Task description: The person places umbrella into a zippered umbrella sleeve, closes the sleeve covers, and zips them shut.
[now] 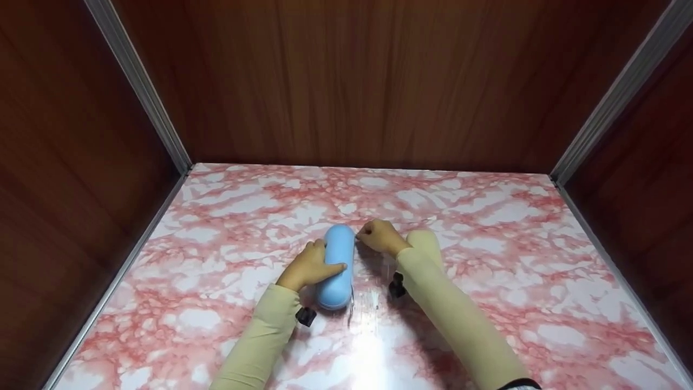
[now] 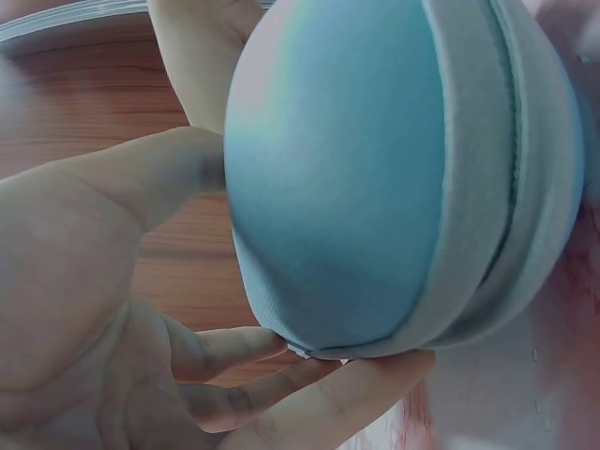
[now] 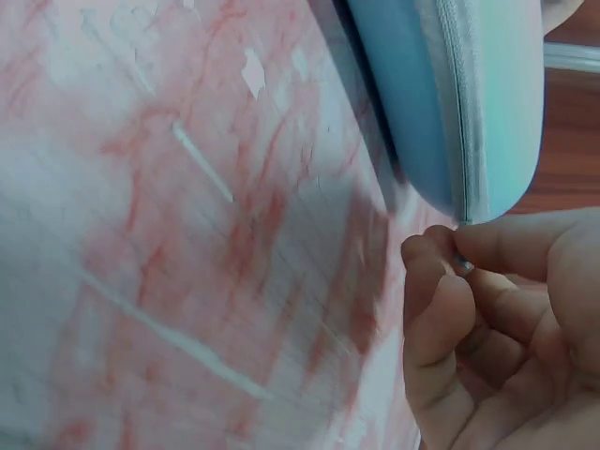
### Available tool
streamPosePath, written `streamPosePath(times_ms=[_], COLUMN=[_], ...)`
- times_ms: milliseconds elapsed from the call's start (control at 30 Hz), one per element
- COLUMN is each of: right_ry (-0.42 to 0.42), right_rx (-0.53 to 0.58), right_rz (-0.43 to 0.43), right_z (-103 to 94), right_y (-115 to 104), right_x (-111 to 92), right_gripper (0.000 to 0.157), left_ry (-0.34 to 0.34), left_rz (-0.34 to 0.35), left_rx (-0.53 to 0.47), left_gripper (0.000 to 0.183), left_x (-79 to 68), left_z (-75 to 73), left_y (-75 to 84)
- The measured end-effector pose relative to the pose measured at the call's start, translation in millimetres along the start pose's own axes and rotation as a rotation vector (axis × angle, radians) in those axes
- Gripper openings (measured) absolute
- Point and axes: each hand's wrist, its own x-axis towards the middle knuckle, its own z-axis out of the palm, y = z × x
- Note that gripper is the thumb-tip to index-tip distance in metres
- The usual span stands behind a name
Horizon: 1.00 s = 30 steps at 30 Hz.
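A light-blue elongated zip case (image 1: 340,254) with rounded ends lies on the marbled tabletop. My left hand (image 1: 311,266) grips it from the left side, with the thumb across its top and the fingers along its far side. In the left wrist view, a grey zipper band (image 2: 478,187) runs round the case. My right hand (image 1: 380,236) is beside the case's far right end. Between thumb and finger it pinches a small zipper pull (image 3: 462,263) at the end of the zipper (image 3: 459,112); the hand covers most of the pull.
A pale yellow rounded object (image 1: 426,242) stands just right of my right wrist, partly hidden by the sleeve. Brown wood-grain panels (image 1: 346,81) enclose the pink-and-white tabletop (image 1: 216,216) at the back and both sides, with metal strips at the corners.
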Motion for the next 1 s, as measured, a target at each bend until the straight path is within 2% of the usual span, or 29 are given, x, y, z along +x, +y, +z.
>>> streamPosePath(times_ms=[100, 200, 633, 833, 1000], right_ry=[0.046, 0.065, 0.136, 0.164, 0.165], right_rx=[-0.069, -0.084, -0.078, -0.027, 0.15], right_rz=[-0.064, -0.094, -0.084, -0.076, 0.029], right_z=[0.8, 2.4, 4.9, 8.5, 11.6], right_y=[-0.3, 0.1, 2.5, 2.4, 4.6], right_x=[0.9, 1.6, 7.2, 11.5, 15.0], right_gripper=[0.012, 0.011, 0.013, 0.014, 0.013], left_ry=[0.002, -0.002, -0.051, -0.048, -0.032], left_rz=[0.004, -0.002, 0.008, 0.002, 0.002], left_rx=[0.004, 0.009, 0.013, 0.012, 0.028], left_gripper=[0.084, 0.084, 0.086, 0.086, 0.086], left_x=[0.4, 0.2, 0.7, 0.1, 0.7], left_z=[0.7, 0.7, -2.4, -2.0, 0.6], left_y=[0.0, -0.1, 4.1, 5.5, 4.8])
